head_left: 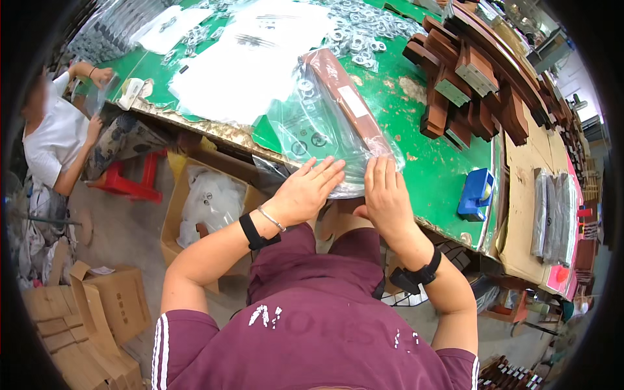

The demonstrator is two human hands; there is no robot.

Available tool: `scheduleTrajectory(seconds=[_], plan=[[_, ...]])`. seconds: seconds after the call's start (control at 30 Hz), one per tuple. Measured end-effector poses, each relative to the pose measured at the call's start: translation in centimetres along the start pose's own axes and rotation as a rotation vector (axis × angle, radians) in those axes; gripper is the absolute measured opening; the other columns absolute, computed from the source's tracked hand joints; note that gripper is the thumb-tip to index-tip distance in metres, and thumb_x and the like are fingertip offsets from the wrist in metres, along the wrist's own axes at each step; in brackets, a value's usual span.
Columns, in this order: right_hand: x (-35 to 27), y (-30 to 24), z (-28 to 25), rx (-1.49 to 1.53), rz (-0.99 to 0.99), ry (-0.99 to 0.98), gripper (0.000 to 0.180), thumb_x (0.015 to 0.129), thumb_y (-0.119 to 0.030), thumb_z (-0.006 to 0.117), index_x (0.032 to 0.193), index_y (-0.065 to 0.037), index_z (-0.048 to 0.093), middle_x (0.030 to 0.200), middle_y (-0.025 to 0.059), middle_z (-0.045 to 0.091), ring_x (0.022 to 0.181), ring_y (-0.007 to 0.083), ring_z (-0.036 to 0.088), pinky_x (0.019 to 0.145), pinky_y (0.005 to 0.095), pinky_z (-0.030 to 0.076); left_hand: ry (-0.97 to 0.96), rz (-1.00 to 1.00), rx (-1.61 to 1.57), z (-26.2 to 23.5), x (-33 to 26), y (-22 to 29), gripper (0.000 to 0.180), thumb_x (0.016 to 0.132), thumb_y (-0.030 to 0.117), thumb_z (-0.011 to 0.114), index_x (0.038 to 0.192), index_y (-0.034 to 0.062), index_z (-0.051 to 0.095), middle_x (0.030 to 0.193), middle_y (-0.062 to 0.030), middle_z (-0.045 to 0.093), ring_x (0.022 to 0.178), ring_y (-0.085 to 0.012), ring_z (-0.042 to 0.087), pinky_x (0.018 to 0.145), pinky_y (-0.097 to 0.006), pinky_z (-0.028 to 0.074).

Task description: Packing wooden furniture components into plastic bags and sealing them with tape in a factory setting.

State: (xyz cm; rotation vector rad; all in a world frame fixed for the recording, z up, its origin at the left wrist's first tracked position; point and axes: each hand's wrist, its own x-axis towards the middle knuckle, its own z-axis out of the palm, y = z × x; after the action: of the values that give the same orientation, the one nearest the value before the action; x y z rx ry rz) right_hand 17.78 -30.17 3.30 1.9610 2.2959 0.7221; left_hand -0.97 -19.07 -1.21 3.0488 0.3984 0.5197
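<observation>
A clear, crinkled plastic bag (296, 130) lies at the near edge of the green surface (432, 185), with a long, straight-sided brown bar (336, 79) along its right side. The bar has a smooth wood-like finish and a white label; its long axis runs slantwise, the far end leaning left and the near end pointing toward the right hand (388, 198). Pale ring-shaped parts (305, 88) show at the bag's left side.

The left hand (312, 185) lies nearly flat on the bag's near end, fingers extended and close together. The right hand rests beside it, fingers lightly bent over the film, thumb held apart — whether it pinches the plastic, I cannot tell.

Small clear packets of rings (354, 39) spread along the far edge, beside white sheets (224, 81). Dark brown bars (465, 78) are heaped toward the far right corner; a blue tape dispenser (474, 195) holding a roll stands near the near right corner. Below the near edge, an open cardboard box (173, 218) contains cloudy plastic (211, 201).
</observation>
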Motion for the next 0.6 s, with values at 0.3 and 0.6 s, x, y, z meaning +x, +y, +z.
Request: scheduleTrajectory(seconds=[0.3, 0.6], plan=[[-0.8, -3.2, 4.4, -0.207, 0.223, 0.098, 0.043, 0.092, -0.016, 0.045, 0.132, -0.005, 0.056, 0.139, 0.0315, 0.046, 0.129, 0.045, 0.046, 0.106, 0.0512, 0.039, -0.032, -0.067, -0.123, -2.9, -3.6, -2.9, 0.05, 0.083, 0.013, 0.064, 0.131, 0.0033, 0.054, 0.146, -0.0156, 0.043, 0.136, -0.0339, 0.04, 0.112, -0.048, 0.032], [-1.0, -4.3, 3.6, -0.026, 0.287, 0.097, 0.037, 0.09, -0.015, 0.048, 0.123, -0.004, 0.061, 0.144, 0.0314, 0.04, 0.133, 0.0469, 0.041, 0.108, 0.0528, 0.037, 0.168, -0.341, 0.164, -7.1, -8.5, -16.0, 0.052, 0.085, 0.005, 0.058, 0.136, -0.0014, 0.046, 0.15, -0.0196, 0.036, 0.14, -0.0369, 0.034, 0.113, -0.047, 0.031]])
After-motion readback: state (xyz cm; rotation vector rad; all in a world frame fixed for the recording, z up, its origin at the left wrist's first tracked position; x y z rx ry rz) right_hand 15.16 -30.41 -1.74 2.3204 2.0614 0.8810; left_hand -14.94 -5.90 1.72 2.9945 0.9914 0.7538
